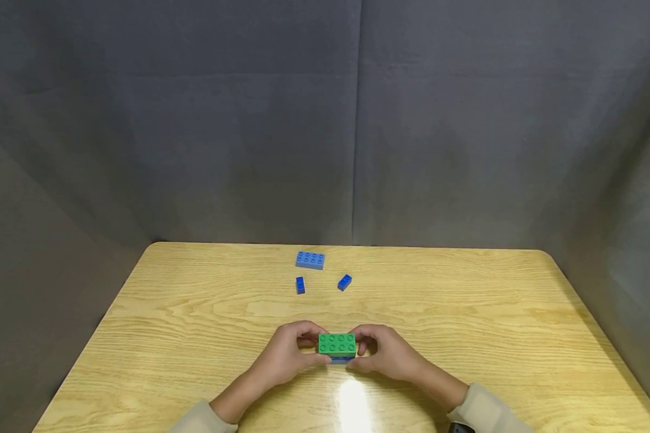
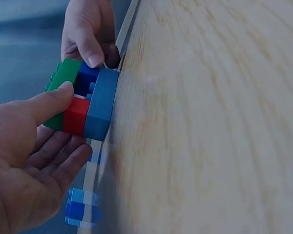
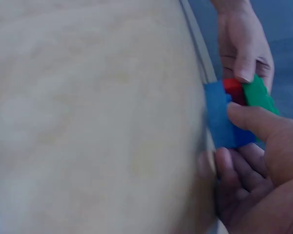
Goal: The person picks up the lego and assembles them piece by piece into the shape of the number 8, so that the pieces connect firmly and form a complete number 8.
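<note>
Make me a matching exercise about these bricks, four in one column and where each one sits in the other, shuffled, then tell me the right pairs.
Column one:
1. Green brick
2. Red brick
3. Loose light blue brick
4. Stacked light blue brick

Column two:
A. Near the far edge of the table
B. At the bottom of the stack
C. In the stack's middle layer, on the left hand's side
D. On top of the stack

Right pairs: 1-D, 2-C, 3-A, 4-B.
</note>
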Motion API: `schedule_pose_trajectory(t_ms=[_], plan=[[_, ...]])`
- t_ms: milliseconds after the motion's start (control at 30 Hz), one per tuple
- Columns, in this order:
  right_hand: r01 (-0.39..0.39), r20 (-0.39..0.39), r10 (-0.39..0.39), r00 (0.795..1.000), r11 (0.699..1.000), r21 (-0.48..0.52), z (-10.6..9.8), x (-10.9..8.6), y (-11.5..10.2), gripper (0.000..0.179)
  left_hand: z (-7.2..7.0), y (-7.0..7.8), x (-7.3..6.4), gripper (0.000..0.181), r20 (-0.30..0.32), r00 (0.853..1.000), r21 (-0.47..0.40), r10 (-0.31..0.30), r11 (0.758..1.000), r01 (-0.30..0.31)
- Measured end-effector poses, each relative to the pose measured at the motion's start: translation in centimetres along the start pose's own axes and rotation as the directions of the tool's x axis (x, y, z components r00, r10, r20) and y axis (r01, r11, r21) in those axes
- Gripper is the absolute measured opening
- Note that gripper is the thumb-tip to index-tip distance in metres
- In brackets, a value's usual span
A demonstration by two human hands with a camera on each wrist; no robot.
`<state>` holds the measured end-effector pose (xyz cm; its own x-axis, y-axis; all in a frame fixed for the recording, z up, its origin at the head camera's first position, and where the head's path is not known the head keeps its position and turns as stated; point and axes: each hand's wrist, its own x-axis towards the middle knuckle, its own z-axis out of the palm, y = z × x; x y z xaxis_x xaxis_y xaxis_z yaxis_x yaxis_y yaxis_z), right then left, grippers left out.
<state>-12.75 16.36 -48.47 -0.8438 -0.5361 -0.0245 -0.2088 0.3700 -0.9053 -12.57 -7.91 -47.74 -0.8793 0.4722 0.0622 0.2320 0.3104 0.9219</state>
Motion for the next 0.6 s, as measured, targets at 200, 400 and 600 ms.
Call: schedule_pose_trajectory(t_ms=[200,400,600], plan=[[-0.032,0.141,0.029,0.99,0.999,0.022,-1.6,0.1,-0.5,0.037,0.0,0.0,-0.1,0.033,0.001,1.0,0.005,-0.023,1.0,0.023],[-0.024,0.096,0.021,0.995,0.999,0.029,-2.6,0.6,-0.8,0.039,0.0,-0.2,0.0,0.032,0.0,1.0,0.0,-0.026,1.0,0.026],[0.004,-0.079,-0.003,0.997,1.0,0.019,-3.2,1.8,-1.6,0.03,0.1,-0.3,0.1,0.032,-0.008,1.0,-0.014,-0.016,1.0,0.016]])
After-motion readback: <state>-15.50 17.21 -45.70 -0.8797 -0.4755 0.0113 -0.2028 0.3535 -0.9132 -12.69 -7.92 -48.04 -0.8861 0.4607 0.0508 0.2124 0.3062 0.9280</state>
